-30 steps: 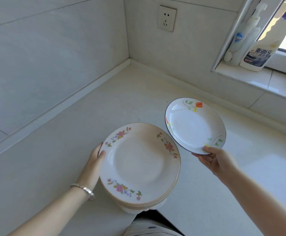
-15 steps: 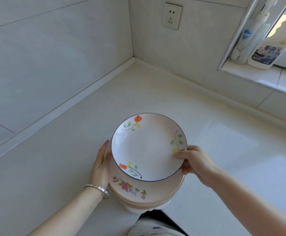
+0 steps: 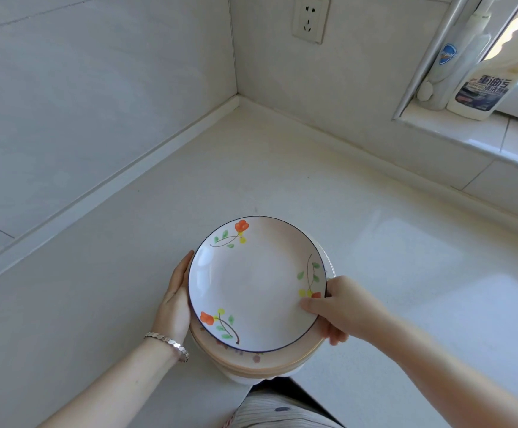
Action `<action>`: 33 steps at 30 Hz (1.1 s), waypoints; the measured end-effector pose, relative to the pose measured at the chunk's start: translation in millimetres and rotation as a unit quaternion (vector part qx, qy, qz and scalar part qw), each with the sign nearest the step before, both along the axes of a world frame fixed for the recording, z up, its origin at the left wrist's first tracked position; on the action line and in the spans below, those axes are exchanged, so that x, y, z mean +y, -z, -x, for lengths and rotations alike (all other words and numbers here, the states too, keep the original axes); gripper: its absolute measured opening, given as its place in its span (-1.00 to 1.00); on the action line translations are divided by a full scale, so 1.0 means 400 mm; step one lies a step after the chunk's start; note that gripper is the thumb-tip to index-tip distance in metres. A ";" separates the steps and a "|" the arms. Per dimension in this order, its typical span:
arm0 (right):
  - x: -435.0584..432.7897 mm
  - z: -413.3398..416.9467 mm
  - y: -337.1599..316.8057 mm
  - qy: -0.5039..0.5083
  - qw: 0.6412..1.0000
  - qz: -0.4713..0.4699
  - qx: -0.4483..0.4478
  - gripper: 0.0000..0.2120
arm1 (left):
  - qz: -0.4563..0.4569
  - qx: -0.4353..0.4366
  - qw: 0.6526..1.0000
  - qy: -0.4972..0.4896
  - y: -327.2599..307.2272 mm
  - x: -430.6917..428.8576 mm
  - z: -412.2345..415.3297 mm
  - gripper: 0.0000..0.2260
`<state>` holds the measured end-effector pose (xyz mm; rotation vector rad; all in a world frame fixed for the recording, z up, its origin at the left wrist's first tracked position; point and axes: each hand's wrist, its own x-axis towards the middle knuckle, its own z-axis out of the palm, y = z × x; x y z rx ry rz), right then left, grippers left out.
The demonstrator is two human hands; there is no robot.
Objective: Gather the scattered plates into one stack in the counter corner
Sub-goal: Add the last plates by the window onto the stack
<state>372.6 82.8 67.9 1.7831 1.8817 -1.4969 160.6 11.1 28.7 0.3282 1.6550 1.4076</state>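
Near the front edge of the tabletop: a stack of plates (image 3: 251, 362) is held between both hands, well short of the counter corner (image 3: 239, 98).
Top plate: a white plate with a dark blue rim (image 3: 256, 284) and three orange-and-yellow flower sprigs lies face up on the stack, covering most of it.
Lower plates: cream rims with small pink flowers show below the top plate at the near side; a white base shows under them.
Left hand: the left hand (image 3: 176, 299) is pressed flat against the left side of the stack, fingers pointing away from the person, grasping the plates; a silver bracelet (image 3: 168, 344) sits on the wrist.
Right hand: the right hand (image 3: 339, 307) grips the right edge, thumb on top of the blue-rimmed plate's rim, fingers curled under the stack.
Tabletop: pale tabletop (image 3: 282, 174) stretches bare to the corner.
Wall: a white socket (image 3: 311, 18) sits above the corner.
Window sill: two cleaner bottles (image 3: 461, 69) stand side by side at the right.
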 end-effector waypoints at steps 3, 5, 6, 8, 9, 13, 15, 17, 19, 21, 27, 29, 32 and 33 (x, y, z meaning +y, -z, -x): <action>0.009 -0.014 -0.013 -0.052 0.976 -0.155 -0.145 -0.57 | 0.007 0.011 1.000 0.007 -0.003 0.002 -0.001 -0.67; 0.023 -0.024 -0.008 0.034 0.965 -0.244 -0.094 -0.61 | 0.024 0.011 1.000 0.011 0.001 0.006 0.012 -0.71; 0.035 -0.029 0.007 0.095 0.962 -0.254 -0.023 -0.66 | 0.030 0.002 0.999 0.013 0.000 0.010 0.016 -0.73; 0.063 -0.036 0.049 0.207 0.957 -0.166 0.121 -0.55 | 0.041 -0.018 0.999 0.020 -0.004 0.019 0.027 -0.64; 0.068 -0.033 0.068 0.252 0.947 -0.077 0.186 -0.45 | 0.047 -0.019 0.998 0.030 -0.011 0.021 0.026 -0.59; 0.052 -0.016 0.149 0.327 0.872 0.166 0.323 -0.34 | 0.062 0.031 0.996 0.062 -0.049 0.033 -0.007 -0.61; 0.039 -0.003 0.155 0.337 0.875 0.150 0.315 -0.39 | 0.056 0.078 0.992 0.086 -0.052 0.032 -0.012 -0.65; 0.033 0.002 0.158 0.328 0.885 0.129 0.305 -0.42 | 0.043 0.109 0.988 0.102 -0.052 0.023 -0.012 -0.68; 0.033 -0.001 0.150 0.309 0.894 0.125 0.300 -0.42 | 0.041 0.129 0.983 0.121 -0.045 0.011 -0.004 -0.67; 0.036 -0.009 0.152 0.290 0.907 0.127 0.278 -0.39 | 0.059 0.143 0.977 0.150 -0.046 0.010 0.014 -0.62; 0.061 -0.033 0.119 0.221 0.962 0.025 0.162 -0.41 | -0.022 0.467 0.866 0.179 -0.122 0.113 0.016 -0.65; 0.072 -0.055 0.109 0.225 0.962 -0.006 0.154 -0.45 | -0.121 0.523 0.805 0.253 -0.157 0.168 -0.047 -0.67; 0.083 -0.123 0.091 0.251 0.958 -0.008 0.138 -0.53 | -0.092 0.493 0.741 0.446 -0.172 0.252 -0.179 -0.77; 0.079 -0.156 0.085 0.258 0.957 -0.006 0.134 -0.58 | -0.063 0.495 0.709 0.498 -0.170 0.277 -0.231 -0.79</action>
